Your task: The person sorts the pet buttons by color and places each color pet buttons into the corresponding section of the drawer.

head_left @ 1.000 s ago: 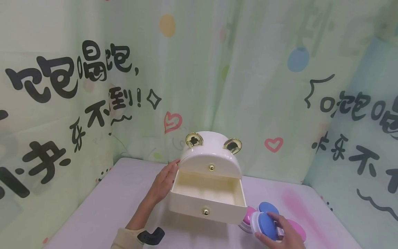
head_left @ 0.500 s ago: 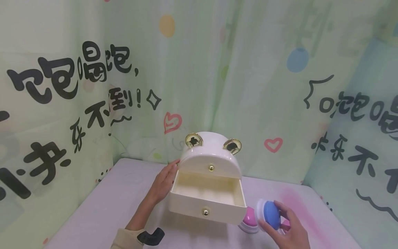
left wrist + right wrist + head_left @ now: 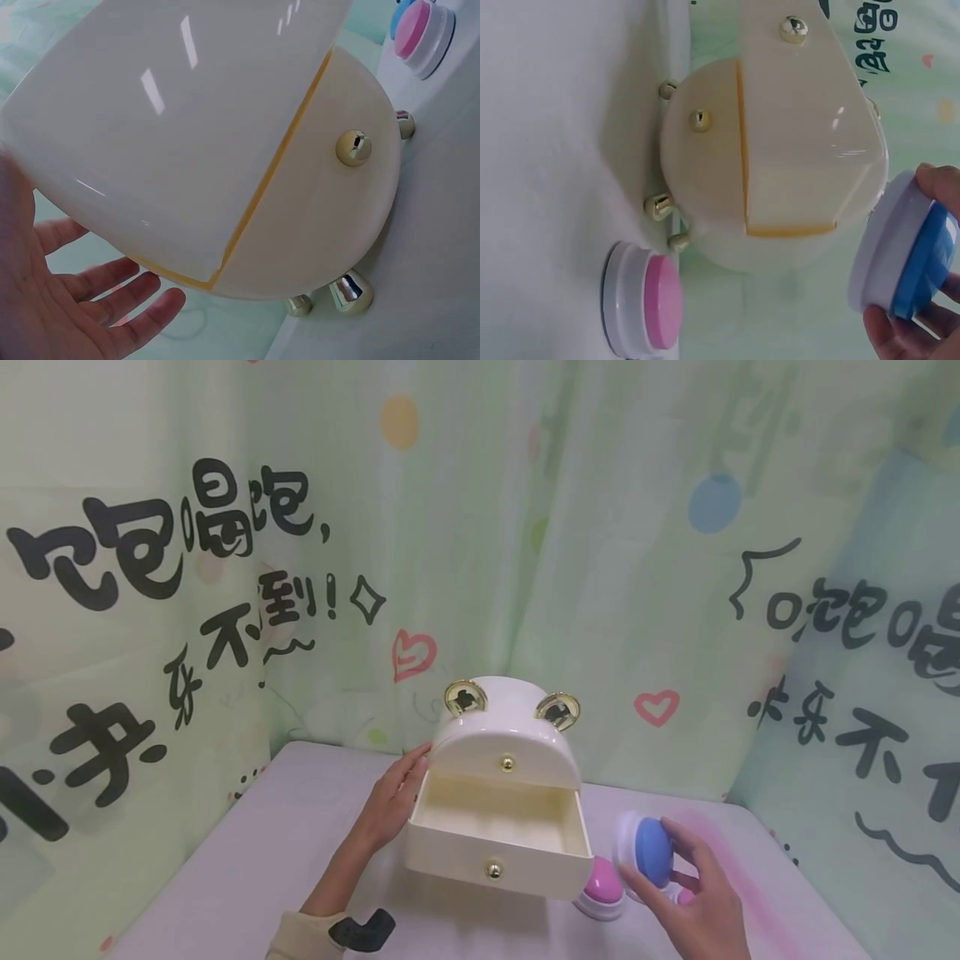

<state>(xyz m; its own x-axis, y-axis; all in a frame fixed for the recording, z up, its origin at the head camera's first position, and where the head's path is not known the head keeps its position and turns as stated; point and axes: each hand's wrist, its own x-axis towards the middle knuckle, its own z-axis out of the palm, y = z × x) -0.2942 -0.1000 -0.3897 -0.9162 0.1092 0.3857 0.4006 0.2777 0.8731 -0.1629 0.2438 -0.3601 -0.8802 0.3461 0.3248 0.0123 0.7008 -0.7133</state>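
Right hand [image 3: 705, 893] up off the table [image 3: 315, 785], fingers and thumb pinching a tilted blue button [image 3: 655, 852] beside the drawer [image 3: 450, 862] jutting from the white box [image 3: 517, 739]. Pink button [image 3: 603, 881] sits near the drawer's corner. Left hand [image 3: 392, 800], fingers loosely extended, lies along the box's side, perhaps touching; hard to tell.

Left hand [image 3: 390, 802] is resting against the side of a white box [image 3: 480, 752], whose open drawer [image 3: 450, 858] is jutting forward below the domed front. Right hand [image 3: 707, 893] is gripping a blue-topped white disc [image 3: 654, 852], holding it tilted; a pink-topped disc [image 3: 603, 883] is sitting on the counter [image 3: 330, 785] nearby, and a printed curtain [image 3: 465, 527] is hanging behind.
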